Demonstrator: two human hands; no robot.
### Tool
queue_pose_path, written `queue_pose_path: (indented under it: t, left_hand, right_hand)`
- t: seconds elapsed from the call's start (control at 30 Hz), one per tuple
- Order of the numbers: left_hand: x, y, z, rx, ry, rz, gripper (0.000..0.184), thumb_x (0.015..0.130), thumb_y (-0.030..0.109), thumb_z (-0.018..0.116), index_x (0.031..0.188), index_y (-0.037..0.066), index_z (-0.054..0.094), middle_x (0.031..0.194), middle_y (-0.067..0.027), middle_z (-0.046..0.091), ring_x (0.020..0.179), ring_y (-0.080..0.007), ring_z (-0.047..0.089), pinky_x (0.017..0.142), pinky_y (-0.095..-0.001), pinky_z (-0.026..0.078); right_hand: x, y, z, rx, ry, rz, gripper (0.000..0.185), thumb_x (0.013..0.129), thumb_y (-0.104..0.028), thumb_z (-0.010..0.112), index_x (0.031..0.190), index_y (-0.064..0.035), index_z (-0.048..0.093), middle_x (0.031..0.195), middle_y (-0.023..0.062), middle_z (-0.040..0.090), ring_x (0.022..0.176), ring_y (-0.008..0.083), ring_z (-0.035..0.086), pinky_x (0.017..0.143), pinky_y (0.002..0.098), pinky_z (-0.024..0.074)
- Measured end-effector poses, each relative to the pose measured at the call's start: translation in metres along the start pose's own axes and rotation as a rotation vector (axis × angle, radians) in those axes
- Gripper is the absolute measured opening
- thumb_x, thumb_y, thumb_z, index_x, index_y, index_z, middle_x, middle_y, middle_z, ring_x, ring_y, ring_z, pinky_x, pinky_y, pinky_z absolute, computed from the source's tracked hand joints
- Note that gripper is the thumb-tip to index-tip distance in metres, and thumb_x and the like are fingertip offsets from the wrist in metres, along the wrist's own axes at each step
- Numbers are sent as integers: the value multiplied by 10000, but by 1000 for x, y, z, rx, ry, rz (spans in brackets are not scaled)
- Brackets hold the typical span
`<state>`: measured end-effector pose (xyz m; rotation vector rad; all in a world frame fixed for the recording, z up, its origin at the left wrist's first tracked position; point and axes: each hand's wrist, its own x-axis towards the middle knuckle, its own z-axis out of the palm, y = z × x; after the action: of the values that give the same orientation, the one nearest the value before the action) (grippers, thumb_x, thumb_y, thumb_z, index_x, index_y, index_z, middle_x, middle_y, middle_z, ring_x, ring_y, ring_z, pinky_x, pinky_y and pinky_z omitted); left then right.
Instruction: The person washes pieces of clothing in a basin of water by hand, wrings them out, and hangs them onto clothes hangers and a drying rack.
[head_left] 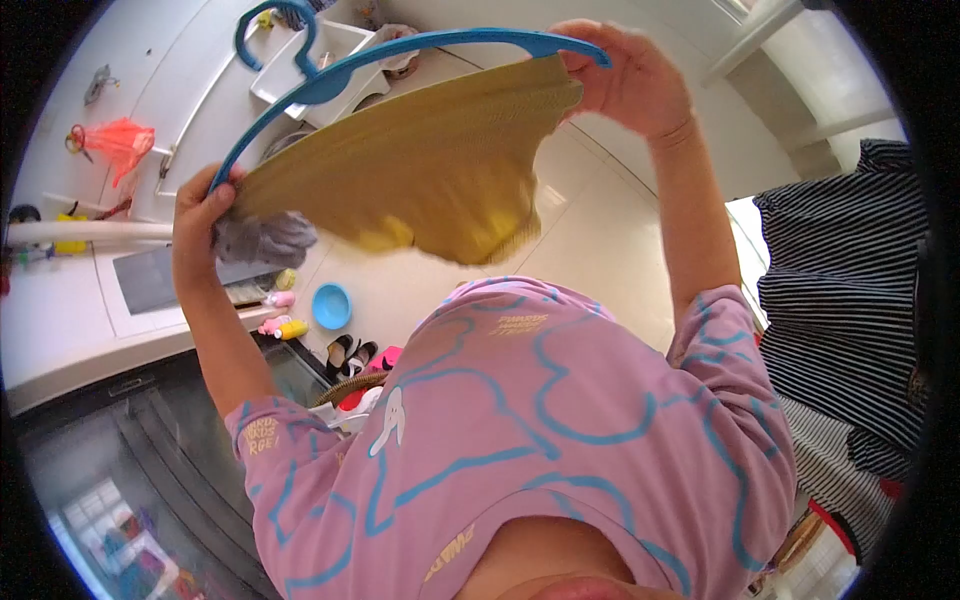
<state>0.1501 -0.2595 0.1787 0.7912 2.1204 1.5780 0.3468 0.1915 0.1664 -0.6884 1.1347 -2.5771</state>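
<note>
A blue clothes hanger (400, 47) is held up in front of me, its hook at the upper left. Below it hangs a mustard-yellow garment (400, 150) with a straight, band-like upper edge and a wavy lower edge; its exact kind is unclear. My left hand (205, 205) is closed round the hanger's left end and the garment's left corner, thumb on the near side. At the opposite end, my right hand (630, 85) has its fingers curled at the garment's right corner, beside the hanger tip. Its fingertips are partly hidden.
Striped clothes (840, 290) hang at the right. On the tiled floor are a blue basin (332, 306) and dark shoes (350, 357). A white pole (90, 232) juts in from the left, near a red mesh bag (122, 145). Bottles (290, 329) stand along the left ledge.
</note>
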Motion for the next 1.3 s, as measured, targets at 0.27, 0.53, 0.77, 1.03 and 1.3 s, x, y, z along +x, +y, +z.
queue_pose_path:
  t: [0.27,0.53,0.77,1.03,1.3]
  left_hand:
    - [45,15,23,-51,20,27,220,857,208,706,993,35,702,879,30,644,842,-57,553,751,-186,421]
    - [66,-18,20,-753,-70,-2,531,967,490,472,1234,44,580,863,-85,673,624,-156,605,518,-281,482]
    - [49,-10,51,-680,-30,82,461,942,341,582,1289,38,571,944,-4,595,691,-72,569,576,-199,460]
    - [53,8,69,-370,157,66,249,870,83,674,1112,36,640,993,-27,661,832,-65,585,727,-181,458]
    - [37,10,80,-220,429,200,231,864,60,677,1087,39,626,885,12,613,761,-44,529,670,-158,394]
  right_hand:
    - [49,-35,49,-1500,491,323,292,917,-323,619,993,-44,659,752,25,626,704,97,560,613,247,451]
    - [37,-53,-9,-1651,534,92,272,960,-322,536,1060,-89,634,915,24,627,849,109,569,741,273,461]
    - [20,-43,5,-1604,607,-29,208,943,-299,597,955,-104,670,755,-12,583,684,77,523,646,244,447]
    - [2,-25,5,-1561,689,-54,164,941,-236,603,958,-85,667,728,12,586,636,85,513,585,248,441]
    - [-1,-4,42,-1707,722,-93,135,900,-179,654,928,-47,656,648,44,558,577,98,497,541,258,431]
